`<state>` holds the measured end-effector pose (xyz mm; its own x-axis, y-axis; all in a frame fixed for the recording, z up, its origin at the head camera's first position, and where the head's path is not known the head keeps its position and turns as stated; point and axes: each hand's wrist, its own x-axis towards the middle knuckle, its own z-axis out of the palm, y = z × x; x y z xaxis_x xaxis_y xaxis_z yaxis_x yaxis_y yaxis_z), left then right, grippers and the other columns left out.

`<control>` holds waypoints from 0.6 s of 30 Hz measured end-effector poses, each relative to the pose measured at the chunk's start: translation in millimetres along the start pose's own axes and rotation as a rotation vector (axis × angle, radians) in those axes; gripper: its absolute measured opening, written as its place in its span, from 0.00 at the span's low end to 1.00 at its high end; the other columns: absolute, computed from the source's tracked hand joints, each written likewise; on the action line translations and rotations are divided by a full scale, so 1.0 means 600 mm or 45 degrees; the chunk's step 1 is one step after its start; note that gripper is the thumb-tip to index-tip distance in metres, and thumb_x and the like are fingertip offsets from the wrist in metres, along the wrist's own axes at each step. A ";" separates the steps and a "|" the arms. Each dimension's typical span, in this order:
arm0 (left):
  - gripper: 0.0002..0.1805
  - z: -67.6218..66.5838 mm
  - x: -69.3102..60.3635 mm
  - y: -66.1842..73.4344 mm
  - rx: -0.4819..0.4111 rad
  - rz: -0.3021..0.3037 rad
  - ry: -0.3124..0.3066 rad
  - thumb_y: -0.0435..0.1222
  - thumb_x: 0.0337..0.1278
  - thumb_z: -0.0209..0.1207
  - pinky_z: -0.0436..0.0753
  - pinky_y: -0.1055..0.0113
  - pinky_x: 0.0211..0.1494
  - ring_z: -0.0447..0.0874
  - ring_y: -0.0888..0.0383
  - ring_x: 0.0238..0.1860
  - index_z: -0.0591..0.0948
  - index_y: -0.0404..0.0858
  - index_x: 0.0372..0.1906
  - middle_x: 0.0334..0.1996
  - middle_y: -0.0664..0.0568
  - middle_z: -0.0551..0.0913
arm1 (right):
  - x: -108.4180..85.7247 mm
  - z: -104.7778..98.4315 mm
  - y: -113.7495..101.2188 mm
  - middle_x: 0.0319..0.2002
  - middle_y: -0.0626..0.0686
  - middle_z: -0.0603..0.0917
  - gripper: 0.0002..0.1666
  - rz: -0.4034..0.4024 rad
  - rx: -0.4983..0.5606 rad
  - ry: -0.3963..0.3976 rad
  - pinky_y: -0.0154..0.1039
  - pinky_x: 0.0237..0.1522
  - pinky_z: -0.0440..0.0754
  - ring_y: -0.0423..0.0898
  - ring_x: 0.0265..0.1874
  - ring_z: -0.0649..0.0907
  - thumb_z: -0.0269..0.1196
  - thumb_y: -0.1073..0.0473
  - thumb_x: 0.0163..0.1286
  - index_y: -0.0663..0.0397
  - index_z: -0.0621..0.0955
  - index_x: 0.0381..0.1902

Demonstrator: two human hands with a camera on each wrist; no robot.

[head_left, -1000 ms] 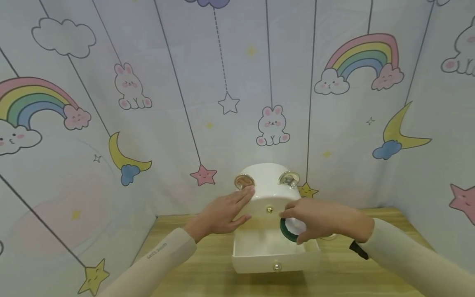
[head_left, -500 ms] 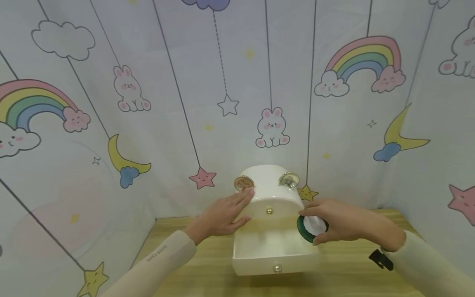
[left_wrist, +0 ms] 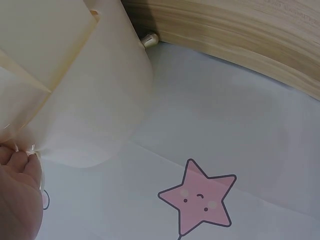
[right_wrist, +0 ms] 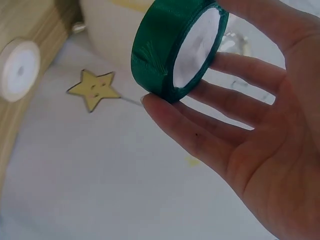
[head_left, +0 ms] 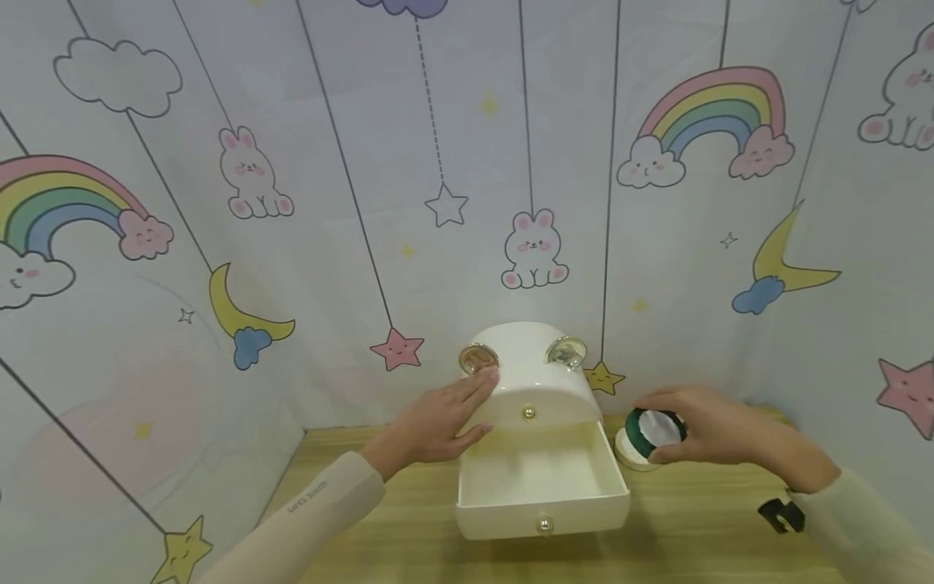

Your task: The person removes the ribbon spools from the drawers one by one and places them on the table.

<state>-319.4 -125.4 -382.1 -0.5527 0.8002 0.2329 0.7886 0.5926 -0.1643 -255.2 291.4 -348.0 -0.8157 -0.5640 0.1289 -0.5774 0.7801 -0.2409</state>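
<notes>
A green ribbon roll (right_wrist: 155, 45) with a white core is gripped at its edges by the thumb and fingers of my right hand (head_left: 718, 426). In the head view it is right of the open drawer (head_left: 543, 515), overlapping a white ribbon spool (head_left: 633, 456) that stands on the table. Whether the roll touches the spool, I cannot tell. My left hand (head_left: 441, 418) rests with extended fingers on the upper left of the white box (head_left: 521, 353), next to a gold-rimmed ear. The drawer is pulled out towards me, and its visible inside is bare.
A wood-grain table (head_left: 409, 519) carries the box. Gold knobs mark the upper front and the drawer (head_left: 545, 526). A white cloth wall (head_left: 350, 211) printed with rainbows, rabbits and stars closes off the back and sides.
My right hand has carried the green ribbon roll rightwards, from above the drawer to by the white spool. The left hand stays at the box.
</notes>
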 end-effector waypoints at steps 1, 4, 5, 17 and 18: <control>0.40 -0.001 0.000 0.000 -0.002 -0.001 -0.001 0.53 0.82 0.47 0.71 0.54 0.81 0.60 0.48 0.84 0.53 0.35 0.85 0.85 0.43 0.55 | -0.001 0.003 0.008 0.59 0.57 0.88 0.42 0.011 -0.001 0.006 0.48 0.50 0.89 0.56 0.55 0.87 0.80 0.40 0.55 0.58 0.85 0.62; 0.40 -0.003 0.000 0.000 -0.010 0.002 -0.003 0.52 0.82 0.47 0.71 0.53 0.81 0.60 0.48 0.84 0.53 0.35 0.85 0.85 0.43 0.55 | -0.005 0.010 0.033 0.57 0.59 0.89 0.43 0.021 -0.001 0.024 0.42 0.46 0.87 0.55 0.53 0.87 0.80 0.41 0.55 0.61 0.84 0.62; 0.40 -0.004 0.000 0.000 -0.015 0.005 -0.003 0.52 0.82 0.48 0.71 0.53 0.81 0.60 0.47 0.84 0.53 0.35 0.85 0.85 0.43 0.55 | -0.005 0.013 0.040 0.57 0.60 0.89 0.44 0.019 -0.001 0.030 0.41 0.45 0.87 0.56 0.52 0.87 0.80 0.41 0.55 0.63 0.84 0.62; 0.40 -0.002 0.000 0.001 -0.022 -0.006 -0.014 0.52 0.82 0.46 0.70 0.53 0.82 0.59 0.48 0.84 0.52 0.35 0.85 0.86 0.43 0.54 | -0.002 0.058 0.129 0.53 0.63 0.89 0.45 0.118 0.091 0.003 0.32 0.34 0.76 0.45 0.42 0.83 0.80 0.43 0.56 0.69 0.82 0.62; 0.40 -0.002 0.000 0.002 -0.024 -0.008 -0.020 0.52 0.83 0.45 0.71 0.53 0.81 0.59 0.48 0.84 0.52 0.36 0.85 0.86 0.44 0.54 | -0.003 0.064 0.137 0.53 0.63 0.89 0.44 0.125 0.076 0.005 0.32 0.34 0.76 0.45 0.42 0.83 0.80 0.44 0.56 0.69 0.83 0.61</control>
<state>-318.3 -124.9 -381.2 -0.5619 0.7977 0.2191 0.7898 0.5961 -0.1448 -300.0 345.8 -405.1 -0.8685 -0.4844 0.1052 -0.4915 0.8141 -0.3092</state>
